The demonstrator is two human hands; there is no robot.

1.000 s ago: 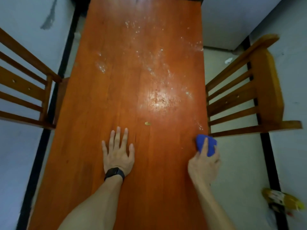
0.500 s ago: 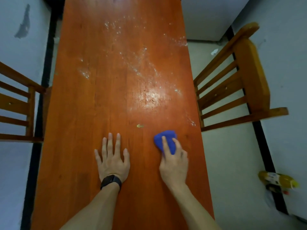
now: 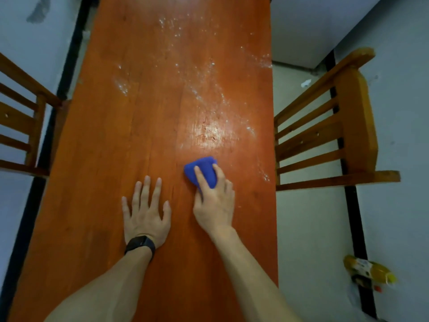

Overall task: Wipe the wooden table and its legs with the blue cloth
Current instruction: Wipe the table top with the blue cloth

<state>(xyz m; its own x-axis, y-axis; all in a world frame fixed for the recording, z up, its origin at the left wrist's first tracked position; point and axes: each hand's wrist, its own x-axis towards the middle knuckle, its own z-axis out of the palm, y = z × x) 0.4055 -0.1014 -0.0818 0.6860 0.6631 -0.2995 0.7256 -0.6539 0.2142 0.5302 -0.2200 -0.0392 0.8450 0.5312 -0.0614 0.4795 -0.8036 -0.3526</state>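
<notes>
The long reddish wooden table [image 3: 120, 140] runs away from me, with white smears and specks over its far half. My right hand [image 3: 214, 201] presses a bunched blue cloth [image 3: 204, 169] onto the tabletop just right of centre, fingers spread over the cloth. My left hand [image 3: 145, 211], with a black watch on the wrist, lies flat on the table to the left of the cloth, fingers apart and holding nothing. The table legs are hidden under the top.
A wooden chair [image 3: 343, 126] stands close against the table's right edge, and another wooden chair [image 3: 21, 126] against the left edge. A yellow bottle [image 3: 369, 271] lies on the grey floor at the lower right. A small white scrap [image 3: 306, 82] lies on the floor beyond the right chair.
My right hand has slid the blue cloth from the table's right edge leftward to near the centre. The small yellowish crumb on the table no longer shows. My left hand stays flat.
</notes>
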